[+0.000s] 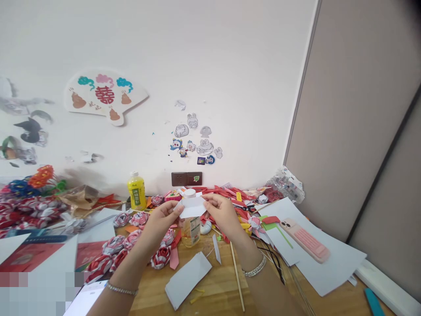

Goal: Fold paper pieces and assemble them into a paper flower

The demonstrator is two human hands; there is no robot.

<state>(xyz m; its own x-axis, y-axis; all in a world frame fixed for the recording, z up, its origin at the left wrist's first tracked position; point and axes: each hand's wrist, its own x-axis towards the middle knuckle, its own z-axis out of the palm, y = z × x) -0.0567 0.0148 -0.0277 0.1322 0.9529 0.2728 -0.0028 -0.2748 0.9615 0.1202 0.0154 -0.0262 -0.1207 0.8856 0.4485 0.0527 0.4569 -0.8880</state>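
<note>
Between my two hands a small piece of white paper (192, 208) is held up over the table, its corners looking folded. My left hand (166, 215) pinches its left edge between thumb and fingers. At the right edge, my right hand (219, 210) pinches it the same way. Directly behind the paper stands a clear bottle (190, 232) with a white cap, partly hidden by it. On the wood below my hands lies a stack of white paper strips (188, 279). A narrow folded white strip (216, 249) and a thin wooden stick (237, 276) lie to its right.
Red-and-white ribbon roses (161, 256) crowd the left side, with a yellow drink bottle (137, 192) behind. Red ribbon strips (226, 193) pile along the wall. At right, a pink phone (305, 241) rests on large white sheets (338, 259). A teal tool (374, 302) sits near the right edge.
</note>
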